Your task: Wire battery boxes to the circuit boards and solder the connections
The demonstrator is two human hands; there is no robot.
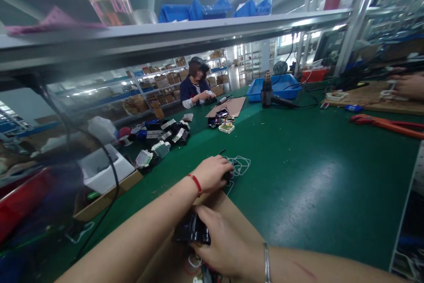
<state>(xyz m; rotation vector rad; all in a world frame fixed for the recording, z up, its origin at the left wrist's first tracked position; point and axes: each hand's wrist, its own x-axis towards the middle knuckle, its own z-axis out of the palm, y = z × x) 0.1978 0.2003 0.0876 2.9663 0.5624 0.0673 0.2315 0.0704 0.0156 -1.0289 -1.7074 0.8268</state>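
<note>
My left hand (213, 173), with a red bracelet at its wrist, is closed on a small dark object (228, 177) beside a loose bundle of thin white cable (242, 166) on the green table. Nearer to me, my right hand (220, 241) grips a glossy black casing (195, 230) over a brown cardboard sheet (241, 221). Red and white wires (194, 263) show below the casing. My fingers hide part of both objects.
Black and white devices (165, 135) lie in a pile at the left. Farther back are a heat gun (267, 93), a blue tray (285, 85) and a seated person (197, 84). Orange-handled pliers (387, 124) lie at the right. A metal shelf (185, 31) crosses above.
</note>
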